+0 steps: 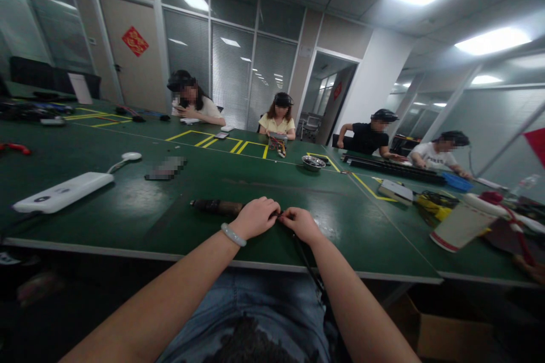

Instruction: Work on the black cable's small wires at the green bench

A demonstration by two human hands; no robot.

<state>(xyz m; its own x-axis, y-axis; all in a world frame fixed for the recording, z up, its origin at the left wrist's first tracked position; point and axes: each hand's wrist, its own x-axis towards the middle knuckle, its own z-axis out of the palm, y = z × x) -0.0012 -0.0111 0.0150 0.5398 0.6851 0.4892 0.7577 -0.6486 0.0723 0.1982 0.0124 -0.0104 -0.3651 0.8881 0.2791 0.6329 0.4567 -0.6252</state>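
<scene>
On the green table in front of me lies a dark, slim power tool [219, 207] that looks like an electric screwdriver, its narrow tip pointing left. My left hand [258, 216] is closed over its rear end, with the fingertips hiding that part. Close beside it, my right hand [301, 224] pinches where the black cord [303, 252] meets the tool. The cord runs from under my right hand over the table's front edge toward my lap. What exactly lies between my fingertips is too small to make out.
A white power strip [63, 191] and a blurred flat object [166, 168] lie to the left. Beyond my hands stands a metal bowl [314, 163]. At right are a paper cup [462, 224] and a blue basket [457, 181]. Several people sit across the table [357, 232].
</scene>
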